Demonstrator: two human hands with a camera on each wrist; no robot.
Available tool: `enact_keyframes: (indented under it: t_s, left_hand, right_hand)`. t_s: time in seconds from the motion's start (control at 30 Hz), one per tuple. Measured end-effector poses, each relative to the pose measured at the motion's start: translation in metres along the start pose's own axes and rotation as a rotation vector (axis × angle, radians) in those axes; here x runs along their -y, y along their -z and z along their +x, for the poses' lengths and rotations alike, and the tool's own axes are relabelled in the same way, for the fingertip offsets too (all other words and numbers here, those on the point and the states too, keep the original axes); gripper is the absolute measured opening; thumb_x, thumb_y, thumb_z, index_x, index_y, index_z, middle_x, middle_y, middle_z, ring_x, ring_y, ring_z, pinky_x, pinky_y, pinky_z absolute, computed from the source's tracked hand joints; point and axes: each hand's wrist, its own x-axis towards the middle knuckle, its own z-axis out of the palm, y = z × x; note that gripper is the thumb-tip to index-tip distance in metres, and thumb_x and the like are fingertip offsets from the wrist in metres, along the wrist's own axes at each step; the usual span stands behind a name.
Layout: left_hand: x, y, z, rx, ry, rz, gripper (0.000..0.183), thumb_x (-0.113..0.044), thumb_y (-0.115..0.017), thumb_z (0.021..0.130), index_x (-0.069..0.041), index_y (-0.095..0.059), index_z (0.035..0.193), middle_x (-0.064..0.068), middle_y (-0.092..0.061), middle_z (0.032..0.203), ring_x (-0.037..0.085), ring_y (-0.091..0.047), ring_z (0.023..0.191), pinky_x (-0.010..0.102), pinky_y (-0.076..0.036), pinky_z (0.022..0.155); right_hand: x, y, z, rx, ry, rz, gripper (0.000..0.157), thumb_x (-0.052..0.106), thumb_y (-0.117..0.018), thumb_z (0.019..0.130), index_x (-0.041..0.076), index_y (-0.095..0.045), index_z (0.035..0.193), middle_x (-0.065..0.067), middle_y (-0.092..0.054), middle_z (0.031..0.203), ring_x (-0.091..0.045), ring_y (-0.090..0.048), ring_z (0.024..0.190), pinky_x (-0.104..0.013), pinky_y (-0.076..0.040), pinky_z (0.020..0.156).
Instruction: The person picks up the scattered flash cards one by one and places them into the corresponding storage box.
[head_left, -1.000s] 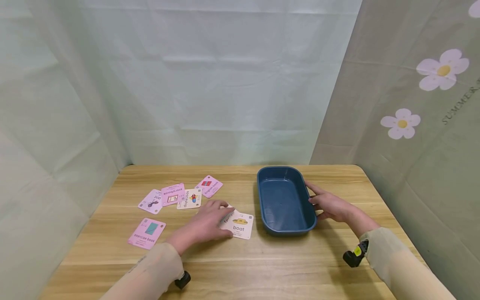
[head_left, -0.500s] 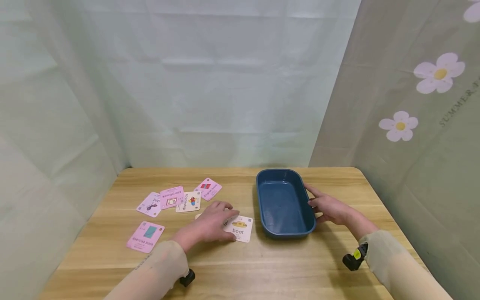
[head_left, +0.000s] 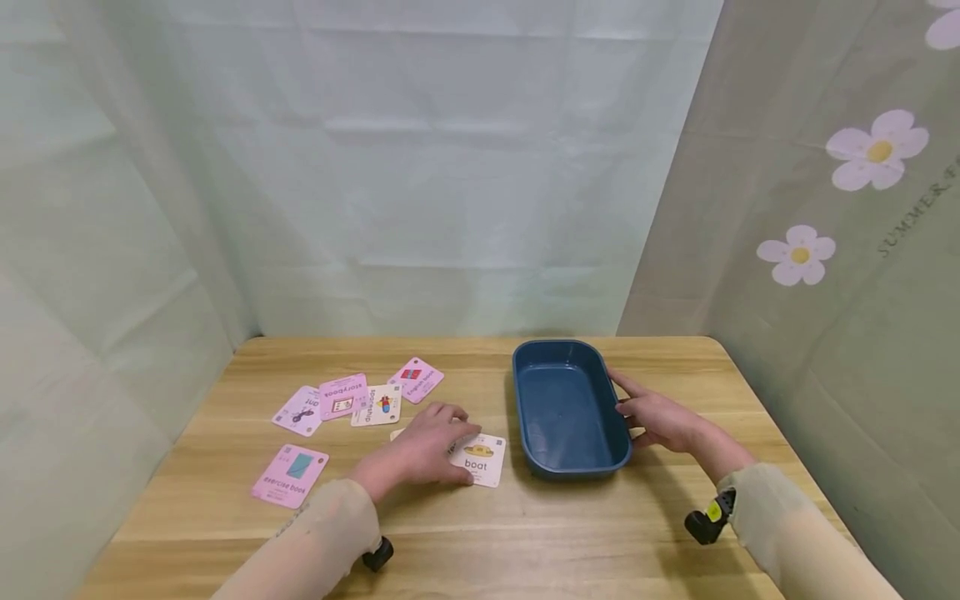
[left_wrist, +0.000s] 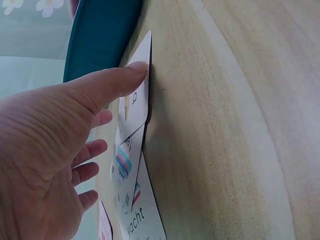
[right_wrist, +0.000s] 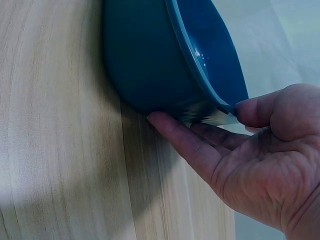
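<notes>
Shifted slightly toward the tray [head_left: 566, 412], the left hand [head_left: 422, 447] arches half-spread over the boat card [head_left: 485, 462] beside it on the tabletop [head_left: 555, 542], grip impossible to tell, while the right hand [head_left: 663, 419] pinches the tray's side, so a hold seems nearly set.

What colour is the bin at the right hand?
Dark blue; the bin shows best in the head view.
</notes>
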Motion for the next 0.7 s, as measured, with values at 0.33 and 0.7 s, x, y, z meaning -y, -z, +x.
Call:
enact_keyframes:
  t_s: [0.33, 0.7]
  left_hand:
    - [0.0028, -0.0003, -0.0061, -0.016, 0.000, 0.005, 0.074, -0.053, -0.074, 0.070, -0.020, -0.053, 0.132, 0.008, -0.044, 0.132, 0.026, -0.033, 0.121, 0.047, -0.027, 0.102]
    - [0.0019, -0.0036, 0.0002, -0.002, -0.015, 0.005, 0.075, -0.056, -0.071, 0.071, -0.021, -0.051, 0.134, 0.007, -0.042, 0.134, 0.026, -0.032, 0.123, 0.046, -0.025, 0.103]
  right_hand:
    - [-0.0017, -0.0051, 0.0030, -0.019, 0.005, 0.002, 0.061, 0.006, -0.030, 0.098, 0.035, -0.011, 0.148, -0.028, -0.021, 0.145, -0.040, -0.047, 0.116, -0.051, -0.050, 0.074]
    - [-0.0005, -0.0017, -0.0003, -0.011, 0.007, -0.003, 0.062, 0.005, -0.028, 0.098, 0.035, -0.008, 0.148, -0.028, -0.020, 0.145, -0.040, -0.047, 0.116, -0.051, -0.050, 0.075]
